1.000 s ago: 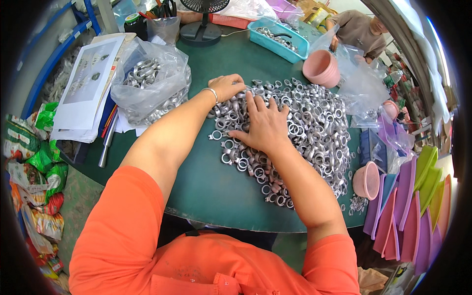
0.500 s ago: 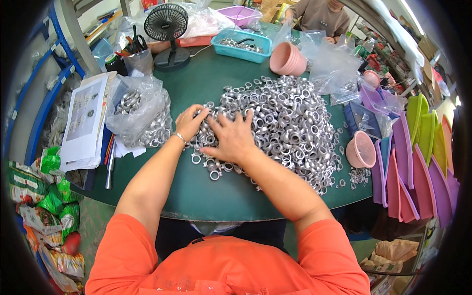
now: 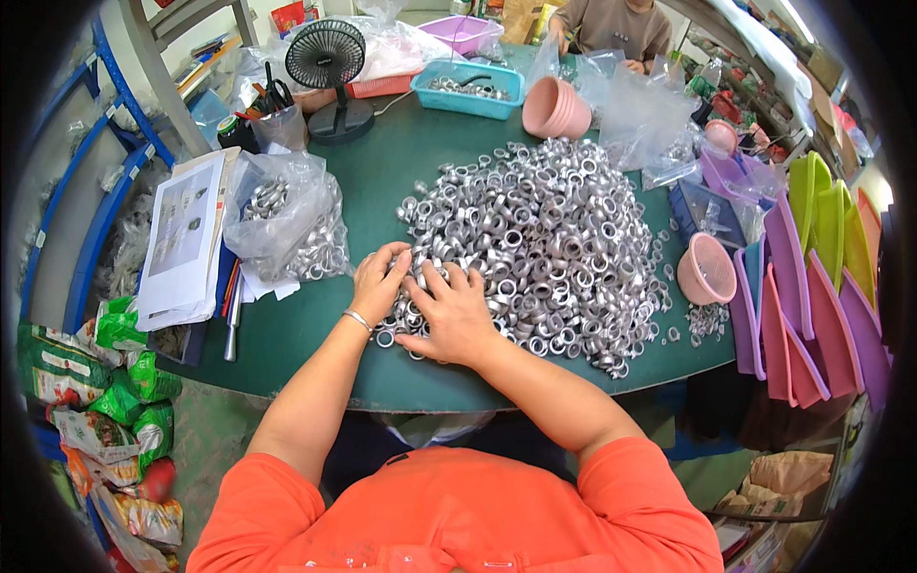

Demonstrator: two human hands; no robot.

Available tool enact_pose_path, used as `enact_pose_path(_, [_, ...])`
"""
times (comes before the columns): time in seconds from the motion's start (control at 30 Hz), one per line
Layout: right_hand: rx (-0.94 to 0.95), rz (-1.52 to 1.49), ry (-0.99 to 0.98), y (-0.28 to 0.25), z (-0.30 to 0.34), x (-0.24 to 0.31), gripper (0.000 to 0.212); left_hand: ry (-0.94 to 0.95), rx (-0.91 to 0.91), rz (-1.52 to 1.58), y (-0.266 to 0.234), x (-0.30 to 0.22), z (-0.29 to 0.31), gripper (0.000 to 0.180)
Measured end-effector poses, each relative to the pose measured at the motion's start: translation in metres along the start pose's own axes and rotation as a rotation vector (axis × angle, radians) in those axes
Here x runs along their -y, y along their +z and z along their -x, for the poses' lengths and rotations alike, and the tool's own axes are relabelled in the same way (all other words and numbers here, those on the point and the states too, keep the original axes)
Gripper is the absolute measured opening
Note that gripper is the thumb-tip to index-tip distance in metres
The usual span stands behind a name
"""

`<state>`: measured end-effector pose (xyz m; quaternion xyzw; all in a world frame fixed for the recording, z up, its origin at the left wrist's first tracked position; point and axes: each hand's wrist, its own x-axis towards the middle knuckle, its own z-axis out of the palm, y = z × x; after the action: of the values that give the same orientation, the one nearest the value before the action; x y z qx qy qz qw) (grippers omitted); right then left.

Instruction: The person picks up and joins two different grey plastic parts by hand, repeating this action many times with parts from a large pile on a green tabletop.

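Observation:
A broad heap of small silver metal rings (image 3: 564,244), many with a little lug, lies on the green tabletop. My left hand (image 3: 378,285), a bangle at its wrist, is cupped against the heap's near left edge, thumb apart from the fingers. Close beside it, my right hand (image 3: 453,320) lies palm down on the rings with its fingers spread. Neither hand has a ring visibly gripped; what is under the palms is hidden. A few rings show at the table side of the hands.
Left of the heap sit a clear bag of rings (image 3: 282,215), printed sheets (image 3: 181,244) and pens. A black fan (image 3: 330,72), a blue basket (image 3: 468,88) and stacked pink cups (image 3: 557,108) stand farther back. To the right are a pink cup (image 3: 707,267) and colourful bins (image 3: 793,315). Another person (image 3: 616,29) sits across.
Both hands have moved toward me along the heap's left side, baring rings at its far left. The right hand remains spread. The whole view has shifted slightly.

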<state>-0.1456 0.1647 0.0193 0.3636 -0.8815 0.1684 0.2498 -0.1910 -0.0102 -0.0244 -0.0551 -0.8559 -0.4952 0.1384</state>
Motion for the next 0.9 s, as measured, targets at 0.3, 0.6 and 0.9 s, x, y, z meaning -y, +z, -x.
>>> enact_pose_path(0.3, [0.079, -0.02, 0.039, -0.011, 0.054, 0.02, 0.065, 0.113, 0.062, -0.025, -0.008, -0.014, 0.036, 0.051])
enact_pose_path(0.6, [-0.038, -0.18, 0.051, -0.01, 0.073, 0.021, 0.052, -0.1, -0.17, 0.07, 0.007, -0.019, 0.073, 0.047])
enact_pose_path(0.9, [-0.046, -0.129, 0.162, -0.03, 0.1, 0.015, 0.044, -0.145, -0.105, 0.315, -0.031, -0.031, 0.112, 0.036])
